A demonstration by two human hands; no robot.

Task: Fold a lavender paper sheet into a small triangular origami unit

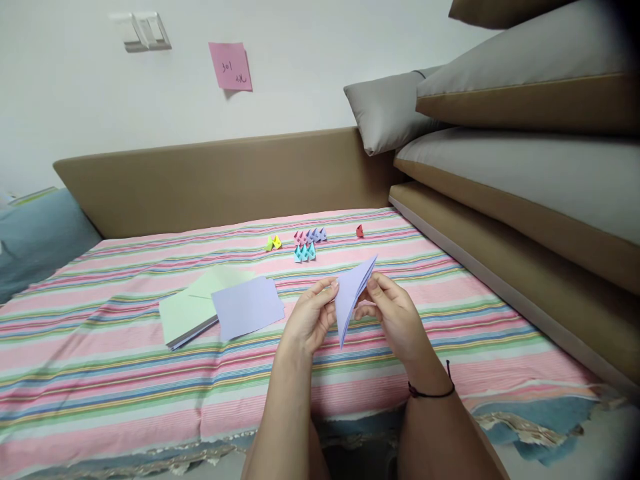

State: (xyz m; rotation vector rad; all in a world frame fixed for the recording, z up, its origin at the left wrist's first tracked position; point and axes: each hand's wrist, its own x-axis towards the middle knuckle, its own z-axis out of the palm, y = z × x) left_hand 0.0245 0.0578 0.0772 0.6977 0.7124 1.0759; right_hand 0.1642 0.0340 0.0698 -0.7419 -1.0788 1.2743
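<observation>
Between my hands is a folded lavender sheet of paper, held up off the striped cloth with its layered edges facing right. My left hand pinches its left side between thumb and fingers. On the right edge, near the upper layers, my right hand grips it with thumb and index finger. Flat on the cloth to the left lie a lavender sheet and a stack of pale green paper with darker sheets beneath.
Small folded paper pieces stand farther back: yellow-green ones, pink and purple ones, blue ones and a red one. Stacked grey-brown cushions line the right side. A brown backrest runs along the wall.
</observation>
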